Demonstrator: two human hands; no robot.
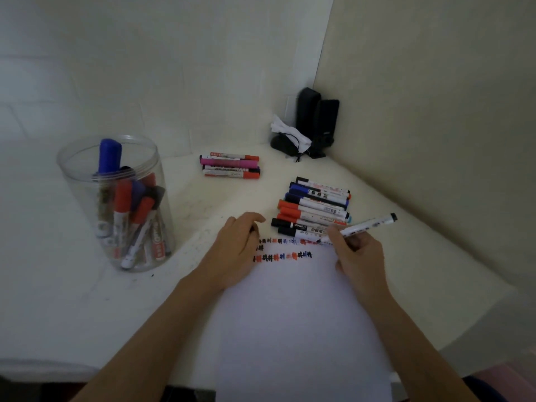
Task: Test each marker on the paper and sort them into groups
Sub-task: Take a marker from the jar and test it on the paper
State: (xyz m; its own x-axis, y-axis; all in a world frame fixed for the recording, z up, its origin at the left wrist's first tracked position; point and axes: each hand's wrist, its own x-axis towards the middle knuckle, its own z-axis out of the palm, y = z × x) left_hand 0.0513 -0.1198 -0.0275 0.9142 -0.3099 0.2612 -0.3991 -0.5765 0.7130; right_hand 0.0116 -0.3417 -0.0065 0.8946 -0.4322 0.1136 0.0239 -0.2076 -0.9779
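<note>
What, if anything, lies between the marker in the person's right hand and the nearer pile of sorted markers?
Nothing visible does. The right hand holds the marker with its tip on the paper, and the nearer pile lies directly beyond it, with no object between.

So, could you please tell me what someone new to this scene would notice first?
Probably the right hand gripping a white black-tipped marker, its tip on the large white paper sheet beside two rows of small red, blue and black test marks. Next, the clear plastic jar of markers at left, then two marker piles: four near the back and a longer row just above the paper.
</note>
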